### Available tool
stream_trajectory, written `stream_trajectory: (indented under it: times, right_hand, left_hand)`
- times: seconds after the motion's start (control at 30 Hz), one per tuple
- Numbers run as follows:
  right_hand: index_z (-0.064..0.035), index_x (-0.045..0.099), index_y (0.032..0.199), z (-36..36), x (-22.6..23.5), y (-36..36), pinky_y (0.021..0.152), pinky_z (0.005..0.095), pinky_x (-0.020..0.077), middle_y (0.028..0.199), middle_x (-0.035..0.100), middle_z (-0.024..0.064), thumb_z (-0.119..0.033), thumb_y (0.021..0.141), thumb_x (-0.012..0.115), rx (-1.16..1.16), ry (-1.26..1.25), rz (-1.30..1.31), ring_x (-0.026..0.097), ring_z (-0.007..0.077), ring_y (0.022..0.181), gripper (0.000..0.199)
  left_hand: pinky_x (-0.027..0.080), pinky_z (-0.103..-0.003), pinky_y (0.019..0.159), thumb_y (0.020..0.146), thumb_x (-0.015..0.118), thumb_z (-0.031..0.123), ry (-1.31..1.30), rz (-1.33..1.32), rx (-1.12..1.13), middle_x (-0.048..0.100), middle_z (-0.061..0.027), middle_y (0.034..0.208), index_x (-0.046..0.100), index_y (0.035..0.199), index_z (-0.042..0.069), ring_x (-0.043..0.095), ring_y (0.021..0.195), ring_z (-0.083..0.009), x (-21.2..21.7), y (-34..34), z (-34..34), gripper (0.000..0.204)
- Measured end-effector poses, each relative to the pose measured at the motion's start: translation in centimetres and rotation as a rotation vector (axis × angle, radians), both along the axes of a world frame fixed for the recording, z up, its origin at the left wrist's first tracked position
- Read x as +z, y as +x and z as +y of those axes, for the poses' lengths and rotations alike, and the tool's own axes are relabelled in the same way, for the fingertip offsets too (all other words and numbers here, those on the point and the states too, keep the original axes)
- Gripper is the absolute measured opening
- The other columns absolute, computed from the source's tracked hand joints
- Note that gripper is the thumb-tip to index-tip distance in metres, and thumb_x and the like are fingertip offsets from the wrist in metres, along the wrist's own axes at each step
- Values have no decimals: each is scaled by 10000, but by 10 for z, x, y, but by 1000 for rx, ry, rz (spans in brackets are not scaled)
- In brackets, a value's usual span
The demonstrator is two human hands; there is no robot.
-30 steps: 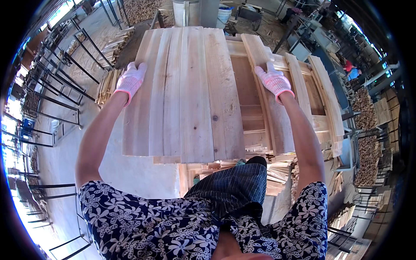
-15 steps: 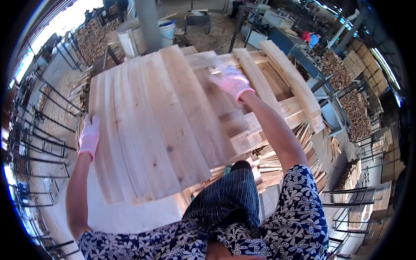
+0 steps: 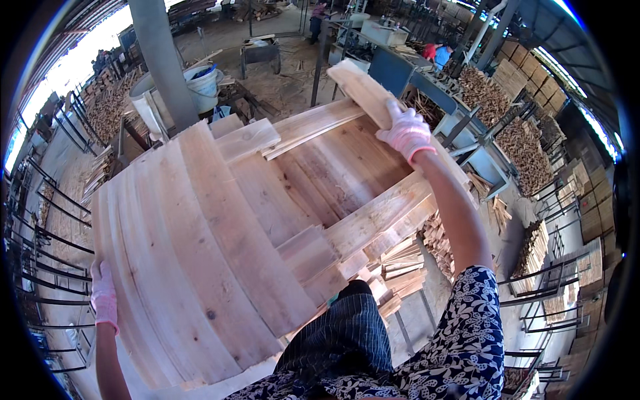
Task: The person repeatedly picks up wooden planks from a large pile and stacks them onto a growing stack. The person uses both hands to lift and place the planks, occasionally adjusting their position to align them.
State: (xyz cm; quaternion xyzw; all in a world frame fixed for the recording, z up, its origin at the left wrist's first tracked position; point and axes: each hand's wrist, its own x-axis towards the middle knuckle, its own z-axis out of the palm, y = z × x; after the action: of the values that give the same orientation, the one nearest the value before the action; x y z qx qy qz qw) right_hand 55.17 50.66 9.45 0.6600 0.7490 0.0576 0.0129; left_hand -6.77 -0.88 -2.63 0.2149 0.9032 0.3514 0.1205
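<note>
My left hand [image 3: 104, 293], in a pink and white glove, lies against the left outer edge of a row of pale boards [image 3: 200, 260] set side by side. Its fingers stretch along that edge. My right hand [image 3: 405, 130], gloved the same way, is closed around a thick wooden board [image 3: 360, 90] at the far right of the pile. This board slants from the back toward the right, and my hand and forearm cover part of it. Between the two hands, darker planks [image 3: 333, 173] lie lower, framed by a lengthwise timber [image 3: 380, 217] and short blocks [image 3: 248, 141].
A grey post [image 3: 163, 67] and white buckets [image 3: 203, 87] stand behind the pile at the left. Blue-grey machinery [image 3: 390, 67] is at the back right. Loose wood strips [image 3: 403, 263] lie beside my knee. Black metal racks [image 3: 543, 293] line the right side.
My right hand has moved from above the middle of the pile to the right-hand board and closed on it. The view has shifted right, uncovering the darker planks.
</note>
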Motion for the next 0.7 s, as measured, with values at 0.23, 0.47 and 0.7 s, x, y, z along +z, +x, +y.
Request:
stream_trajectory:
  times: [0.23,0.47,0.7]
  right_hand:
    - [-311,340,1555,52,-34,59,1076,537,424,1452,508,194,-527,797,737,-113,37,-39,501,393,1341,883]
    - [-205,364,1566,12,-36,22,1073,490,457,1434,502,254,-551,738,775,2,-149,252,539,437,1289,987]
    - [-63,379,1545,-80,-37,-87,1095,420,426,1451,502,293,-685,746,673,408,-336,636,525,395,1333,1054]
  left_hand:
    - [465,-396,1017,1051,445,496,-17,58,1,630,-150,1339,411,1518,153,607,1192,-289,-13,-19,-1,581]
    - [465,-424,1014,1032,464,508,-21,69,-6,631,-178,1333,424,1499,141,608,1206,-350,11,21,13,595]
    - [435,-411,1060,1034,440,511,-141,214,-118,616,-198,1359,437,1496,131,562,1293,-368,28,45,26,598]
